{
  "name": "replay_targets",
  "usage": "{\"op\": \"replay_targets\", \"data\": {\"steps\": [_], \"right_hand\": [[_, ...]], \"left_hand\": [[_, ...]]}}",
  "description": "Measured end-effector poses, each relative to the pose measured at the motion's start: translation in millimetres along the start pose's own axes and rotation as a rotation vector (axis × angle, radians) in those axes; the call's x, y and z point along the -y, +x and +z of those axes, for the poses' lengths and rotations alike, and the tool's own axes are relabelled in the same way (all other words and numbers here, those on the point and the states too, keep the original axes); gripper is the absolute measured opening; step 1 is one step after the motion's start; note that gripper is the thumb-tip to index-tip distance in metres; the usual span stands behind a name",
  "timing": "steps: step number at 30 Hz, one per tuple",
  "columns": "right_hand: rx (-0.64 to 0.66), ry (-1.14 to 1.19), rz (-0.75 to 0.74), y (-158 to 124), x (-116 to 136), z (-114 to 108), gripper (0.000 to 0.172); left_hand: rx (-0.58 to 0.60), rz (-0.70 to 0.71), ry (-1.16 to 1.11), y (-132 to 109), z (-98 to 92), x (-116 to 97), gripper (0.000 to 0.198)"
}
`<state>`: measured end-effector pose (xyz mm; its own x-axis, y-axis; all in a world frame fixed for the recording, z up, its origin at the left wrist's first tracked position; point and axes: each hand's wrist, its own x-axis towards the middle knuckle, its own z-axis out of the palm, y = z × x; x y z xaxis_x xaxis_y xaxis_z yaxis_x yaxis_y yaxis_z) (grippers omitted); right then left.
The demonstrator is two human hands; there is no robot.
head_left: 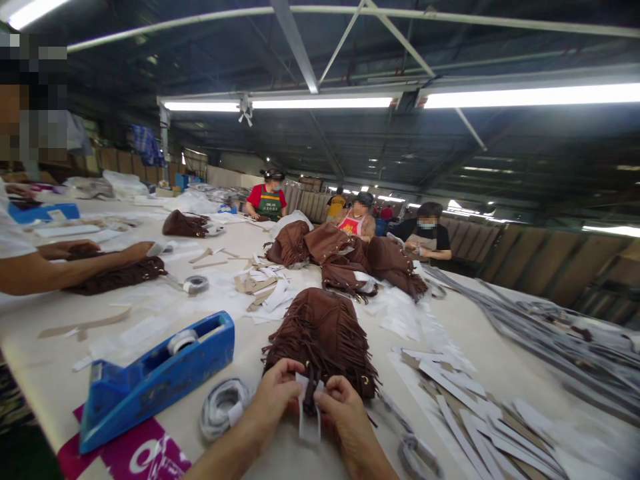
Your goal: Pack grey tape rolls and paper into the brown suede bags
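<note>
A brown fringed bag (320, 320) lies on the table in front of me, its gold eyelets towards me. At its near edge, my left hand (280, 390) pinches one side of a white strip (303, 417), which looks like paper or thin foam. My right hand (345, 407) has thumb and finger closed on the strip's other side. Between the two hands a dark brown strap or tassel (311, 393) runs through the strip. Left of my left wrist sits a wrapped coil of strap (223, 407). Another wrapped strap end (415, 453) lies right of my right wrist.
A blue tape dispenser (160, 373) stands at the left. More brown bags (345, 247) are heaped beyond mine. Cut paper strips (480, 407) and long wrapped straps (545, 327) spread over the right side. A co-worker's arm (100, 270) handles a bag at the left; other people work across the table.
</note>
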<state>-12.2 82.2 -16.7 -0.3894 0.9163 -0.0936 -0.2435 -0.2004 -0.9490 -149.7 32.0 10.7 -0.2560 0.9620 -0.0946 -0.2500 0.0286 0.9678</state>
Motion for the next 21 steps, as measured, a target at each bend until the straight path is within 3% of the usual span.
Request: {"op": "replay_targets", "data": {"steps": [2,4,9,18,21], "right_hand": [[-0.007,0.000,-0.026,1.8,-0.2,-1.8,0.036],[-0.013,-0.010,-0.045,4.4,-1.9,-2.0,0.036],[-0.006,-0.042,-0.114,8.0,-7.1,2.4,0.038],[-0.035,-0.246,-0.291,-2.7,-3.1,5.8,0.028],[0.027,-0.299,-0.302,-7.1,0.2,4.6,0.025]], "left_hand": [[0.057,-0.097,-0.271,-2.6,-1.5,-1.2,0.034],[0.081,-0.138,-0.358,-3.5,-3.5,0.8,0.031],[0.114,-0.123,-0.208,-0.1,-4.2,13.4,0.028],[0.006,-0.077,-0.107,2.5,1.1,19.6,0.041],[-0.005,-0.066,-0.110,2.3,2.0,20.4,0.046]]}}
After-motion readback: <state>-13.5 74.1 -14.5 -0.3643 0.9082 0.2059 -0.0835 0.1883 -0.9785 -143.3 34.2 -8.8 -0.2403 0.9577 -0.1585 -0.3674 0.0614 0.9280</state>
